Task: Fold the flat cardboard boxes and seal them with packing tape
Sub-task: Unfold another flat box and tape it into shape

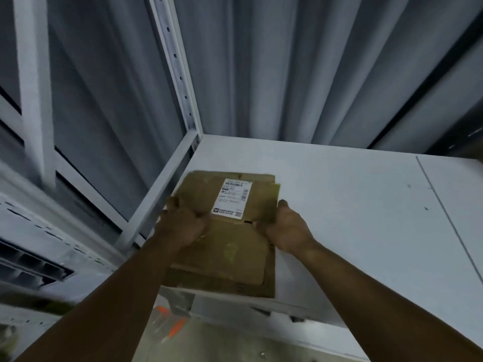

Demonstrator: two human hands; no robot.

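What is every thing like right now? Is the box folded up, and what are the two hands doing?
cardboard box: flat, not folded up, lying at the shelf's corner.
label: stuck on the box's top face.
left hand: grips the box's left edge.
right hand: grips the box's right edge.
shelf: white, bears the box.
curtain: hangs in folds behind the shelf.

Both hands, left hand point(183, 223) at nine o'clock, right hand point(286, 228) at three, grip a flat cardboard box point(227, 246) over the white shelf point(352, 205).
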